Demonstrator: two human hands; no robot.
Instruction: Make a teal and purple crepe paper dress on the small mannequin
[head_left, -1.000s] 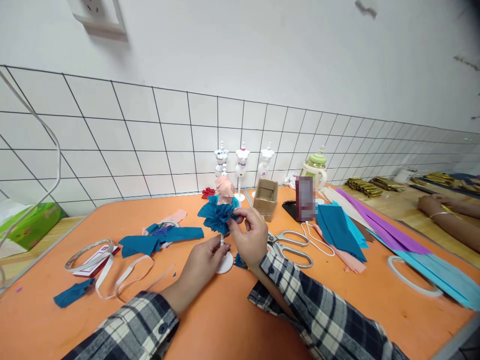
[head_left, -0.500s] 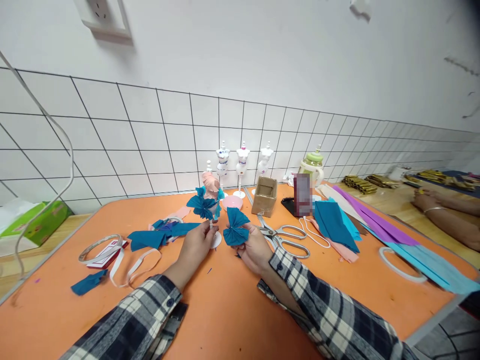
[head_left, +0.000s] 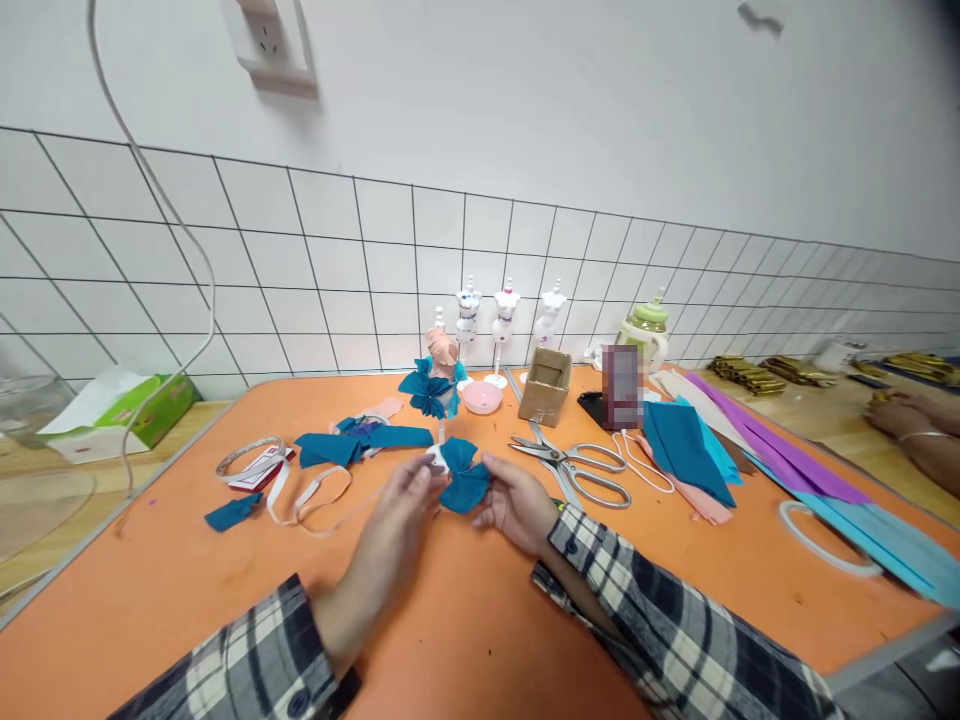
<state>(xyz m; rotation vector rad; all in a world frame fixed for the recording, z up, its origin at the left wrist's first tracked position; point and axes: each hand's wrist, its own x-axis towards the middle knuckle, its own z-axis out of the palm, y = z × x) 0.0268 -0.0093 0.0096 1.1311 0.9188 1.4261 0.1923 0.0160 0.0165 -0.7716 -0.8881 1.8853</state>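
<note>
Both hands meet over the orange table (head_left: 187, 590). My right hand (head_left: 517, 503) pinches a teal crepe-paper bow (head_left: 461, 476). My left hand (head_left: 397, 520) reaches to the bow's left side, fingers touching it; motion smears them. Just behind stands a small mannequin stand (head_left: 441, 385) with a pink bust and a teal paper ruffle, apart from both hands.
Scissors (head_left: 577, 466) lie right of my hands. Teal paper strips (head_left: 352, 444), white tape loops (head_left: 247, 458), a pink dish (head_left: 482, 397), a cardboard box (head_left: 545, 385), three white mini mannequins (head_left: 506, 315) and coloured paper sheets (head_left: 720, 450) surround them. Another person's hand (head_left: 900, 415) rests far right.
My left hand let go of the mannequin stand and came to the bow. My right hand pulled the bow off the ruffle and brought it lower and nearer. The view shifted left.
</note>
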